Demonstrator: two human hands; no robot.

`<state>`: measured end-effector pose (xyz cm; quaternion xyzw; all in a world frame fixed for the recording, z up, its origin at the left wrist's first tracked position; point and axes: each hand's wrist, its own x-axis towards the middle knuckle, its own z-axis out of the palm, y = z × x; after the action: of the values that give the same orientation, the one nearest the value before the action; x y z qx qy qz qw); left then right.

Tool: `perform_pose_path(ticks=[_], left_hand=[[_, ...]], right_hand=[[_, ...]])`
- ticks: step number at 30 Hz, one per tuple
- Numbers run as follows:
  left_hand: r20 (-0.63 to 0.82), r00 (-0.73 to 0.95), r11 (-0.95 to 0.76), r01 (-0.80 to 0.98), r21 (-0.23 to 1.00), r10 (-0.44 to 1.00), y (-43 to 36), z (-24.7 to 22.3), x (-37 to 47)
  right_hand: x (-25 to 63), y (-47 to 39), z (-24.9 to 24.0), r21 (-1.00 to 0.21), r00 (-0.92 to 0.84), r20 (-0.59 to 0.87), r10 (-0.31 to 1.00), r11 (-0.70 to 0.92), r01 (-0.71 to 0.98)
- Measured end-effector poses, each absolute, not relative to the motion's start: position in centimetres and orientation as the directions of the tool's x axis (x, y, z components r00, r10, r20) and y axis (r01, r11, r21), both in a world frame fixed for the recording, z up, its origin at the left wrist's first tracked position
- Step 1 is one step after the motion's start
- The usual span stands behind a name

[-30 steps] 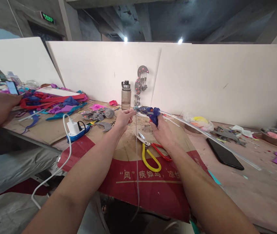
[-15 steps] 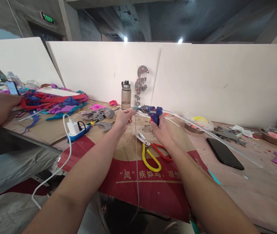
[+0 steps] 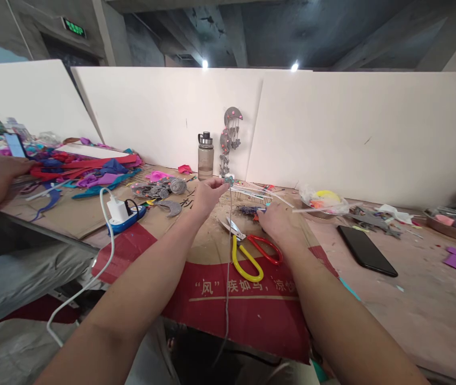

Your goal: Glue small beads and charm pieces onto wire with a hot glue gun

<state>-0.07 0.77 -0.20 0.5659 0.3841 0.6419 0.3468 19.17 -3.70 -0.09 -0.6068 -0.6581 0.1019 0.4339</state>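
My left hand (image 3: pixel 207 197) pinches a small grey-green flower-shaped piece (image 3: pixel 230 181) between thumb and fingertips. From that piece a thin grey cord (image 3: pixel 227 267) hangs down past the table's front edge. Low over the cardboard, my right hand (image 3: pixel 279 220) is closed around a blue glue gun (image 3: pixel 248 211), whose nozzle end points left; the hand hides most of its handle. A clear glue stick (image 3: pixel 311 209) extends behind the hand to the right. Scissors (image 3: pixel 247 263) with one yellow and one red handle lie partly open between my forearms.
A water bottle (image 3: pixel 206 156) stands by the white partition, near a grey moon-shaped hanging ornament (image 3: pixel 233 114). Left are a charger on a blue power strip (image 3: pixel 127 220), felt scraps (image 3: pixel 103 166) and another person's hand (image 3: pixel 1 163). A phone (image 3: pixel 366 250) lies right.
My right hand has lowered the glue gun from beside the flower-shaped piece to the cardboard. My left hand has shifted slightly right, still pinching the piece.
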Motion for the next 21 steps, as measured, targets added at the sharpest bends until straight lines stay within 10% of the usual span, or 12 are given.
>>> perform_pose_path(ticks=[9,21], left_hand=[[0.578,-0.042,-0.564,0.171,0.808,0.815,-0.5,0.2,1.5],[0.568,0.049,-0.566,0.196,0.801,0.821,-1.3,0.1,2.4]], right_hand=[[14.4,-4.6,0.5,-0.952,-0.066,0.242,0.968,0.223,-0.209],[16.0,-4.4,0.8,-0.771,0.179,0.589,0.788,0.482,0.417]])
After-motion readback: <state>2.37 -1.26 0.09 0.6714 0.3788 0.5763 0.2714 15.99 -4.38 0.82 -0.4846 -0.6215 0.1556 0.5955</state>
